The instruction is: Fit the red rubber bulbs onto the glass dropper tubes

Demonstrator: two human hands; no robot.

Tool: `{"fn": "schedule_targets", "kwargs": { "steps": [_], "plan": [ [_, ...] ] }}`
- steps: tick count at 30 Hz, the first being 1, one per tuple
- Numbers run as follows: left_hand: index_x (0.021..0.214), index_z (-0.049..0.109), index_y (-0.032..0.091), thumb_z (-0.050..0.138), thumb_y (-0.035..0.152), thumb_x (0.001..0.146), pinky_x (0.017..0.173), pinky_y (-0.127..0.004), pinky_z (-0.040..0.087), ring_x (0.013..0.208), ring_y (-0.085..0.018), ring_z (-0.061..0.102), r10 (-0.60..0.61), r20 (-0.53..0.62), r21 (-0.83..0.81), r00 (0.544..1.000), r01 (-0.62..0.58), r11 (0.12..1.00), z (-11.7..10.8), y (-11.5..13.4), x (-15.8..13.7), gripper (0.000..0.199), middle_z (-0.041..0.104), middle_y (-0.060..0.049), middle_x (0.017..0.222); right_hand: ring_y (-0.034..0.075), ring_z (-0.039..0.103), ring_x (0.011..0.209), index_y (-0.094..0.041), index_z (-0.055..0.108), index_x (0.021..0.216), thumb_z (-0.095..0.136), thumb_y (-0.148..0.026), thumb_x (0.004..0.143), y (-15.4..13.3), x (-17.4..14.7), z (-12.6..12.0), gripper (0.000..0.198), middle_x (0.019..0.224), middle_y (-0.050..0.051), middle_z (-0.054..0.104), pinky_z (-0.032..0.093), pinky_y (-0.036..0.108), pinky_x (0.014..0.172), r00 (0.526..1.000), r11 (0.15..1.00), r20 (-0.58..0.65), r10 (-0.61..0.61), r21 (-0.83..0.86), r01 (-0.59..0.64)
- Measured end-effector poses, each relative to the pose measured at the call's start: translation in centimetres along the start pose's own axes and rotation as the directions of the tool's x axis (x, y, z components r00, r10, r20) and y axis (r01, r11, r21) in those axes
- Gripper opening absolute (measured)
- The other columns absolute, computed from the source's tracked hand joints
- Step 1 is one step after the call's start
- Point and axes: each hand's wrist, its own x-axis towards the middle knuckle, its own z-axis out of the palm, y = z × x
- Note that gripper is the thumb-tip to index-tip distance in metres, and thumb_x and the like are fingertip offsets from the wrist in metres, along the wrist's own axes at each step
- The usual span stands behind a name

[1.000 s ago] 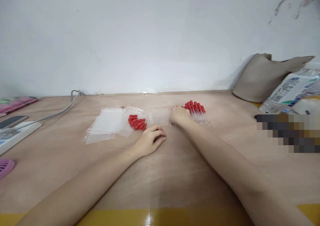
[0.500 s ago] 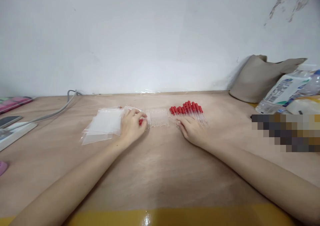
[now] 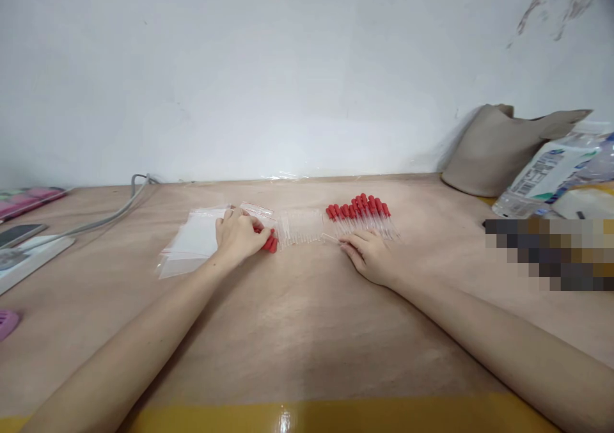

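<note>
My left hand is curled over the right side of the plastic zip bags, fingers bent and thumb near the index finger; what they hold, if anything, is hidden. Beside its thumb lie loose red rubber bulbs, partly covered by the hand. A row of clear thin dropper tubes lies between my hands. My right hand is closed on one clear dropper tube, whose end points left toward the row. Just beyond that hand lie several droppers with red bulbs, side by side.
At the back right stand a grey-beige bag-like container and a clear bottle with a label. On the left are a grey cable, a phone and a pink item. Yellow tape runs along the front edge.
My left hand has moved left, away from the row of tubes, and more of the red bulbs shows. My right hand stays nearly in place with the tube.
</note>
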Motion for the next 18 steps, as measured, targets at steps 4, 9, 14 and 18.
{"fn": "schedule_targets", "kwargs": {
  "steps": [4,9,14,18],
  "plan": [
    [0.065,0.068,0.022,0.055,0.037,0.069,0.079,-0.044,0.033,0.093,-0.029,0.046,0.001,-0.094,-0.056,0.996,-0.006,0.998,0.3,-0.2,0.2,0.02,0.055,-0.008,0.087,0.017,0.056,0.077,-0.018,0.058,0.093,0.042,-0.019,0.087,-0.1,0.1,-0.1,0.018,0.084,0.005,0.063,0.037,0.032,0.075,1.0,1.0,-0.007,-0.001,0.009,0.001],
    [0.073,0.066,0.018,0.056,0.03,0.073,0.08,-0.037,0.038,0.087,-0.022,0.049,0.167,-0.312,-0.284,0.935,-0.259,0.923,0.1,1.4,-1.2,0.016,0.054,-0.005,0.083,0.016,0.053,0.074,-0.016,0.054,0.086,0.041,-0.017,0.085,-0.4,0.3,-0.5,0.013,0.081,0.006,0.06,0.04,0.029,0.069,0.999,0.996,-0.017,0.031,0.088,-0.029],
    [0.077,0.063,0.015,0.054,0.021,0.075,0.071,-0.03,0.043,0.077,-0.016,0.052,0.418,-0.146,-0.493,0.897,-0.432,0.755,0.6,4.0,-4.9,0.011,0.055,-0.004,0.08,0.017,0.053,0.072,-0.017,0.05,0.084,0.04,-0.015,0.085,-0.5,0.2,-0.7,0.011,0.078,0.006,0.059,0.041,0.029,0.066,0.997,0.988,-0.014,0.074,0.139,-0.071],
    [0.078,0.06,0.015,0.054,0.019,0.075,0.058,-0.026,0.043,0.06,-0.012,0.05,0.412,0.002,-0.547,0.911,-0.343,0.763,1.3,4.6,-6.1,0.009,0.055,-0.002,0.074,0.017,0.053,0.071,-0.018,0.05,0.084,0.041,-0.015,0.084,-0.4,0.1,-0.7,0.01,0.078,0.005,0.06,0.041,0.03,0.066,0.997,0.989,0.015,0.08,0.12,-0.081]
  ]
}}
